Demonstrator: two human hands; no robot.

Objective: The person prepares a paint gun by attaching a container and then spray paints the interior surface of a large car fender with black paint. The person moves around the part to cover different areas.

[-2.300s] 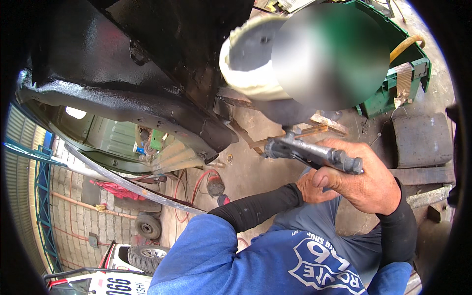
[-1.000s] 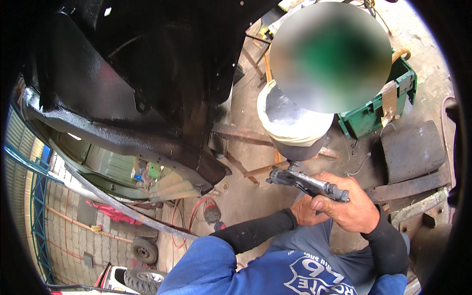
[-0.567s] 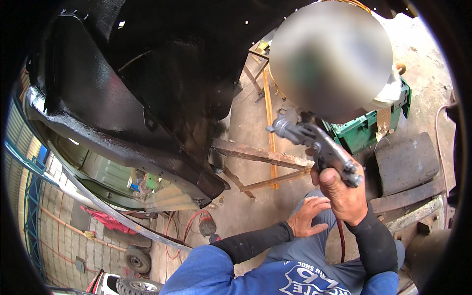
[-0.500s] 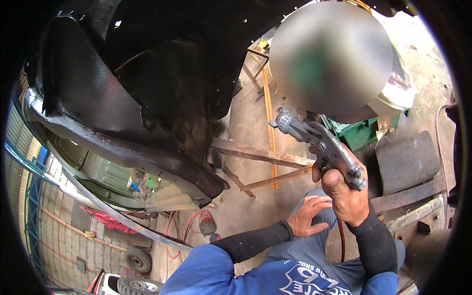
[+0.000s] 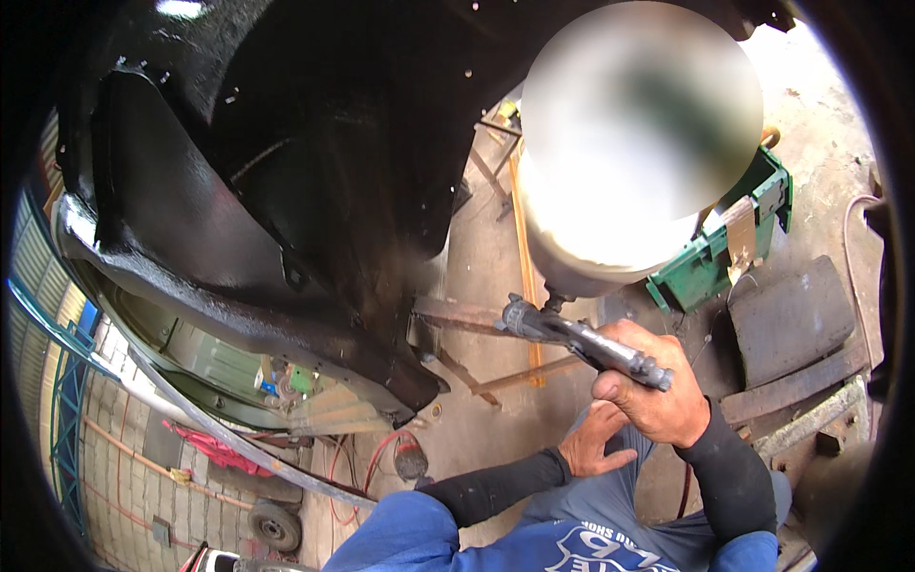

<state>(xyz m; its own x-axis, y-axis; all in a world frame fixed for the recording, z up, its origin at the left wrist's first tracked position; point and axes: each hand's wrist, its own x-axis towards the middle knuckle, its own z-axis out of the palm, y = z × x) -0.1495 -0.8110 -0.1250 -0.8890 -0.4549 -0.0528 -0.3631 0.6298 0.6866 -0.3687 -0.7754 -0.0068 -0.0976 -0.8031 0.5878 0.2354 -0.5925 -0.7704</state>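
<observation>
While the right hand (image 5: 658,400) grips the spray gun (image 5: 581,338) tight, the left hand (image 5: 591,443) rests open and empty on the lap.
The gun looks hard and heavy under its big cup (image 5: 572,262), so the handle seems best to hold.

Blue short-sleeve shirt (image 5: 534,543) w/ white print, black long undersleeves (image 5: 496,486), grey trousers (image 5: 610,505).

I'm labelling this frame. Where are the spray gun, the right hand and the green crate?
spray gun (image 5: 572,336), head view, on its dark body.
right hand (image 5: 658,396), head view, on its back.
green crate (image 5: 710,267), head view, on its side wall.
</observation>
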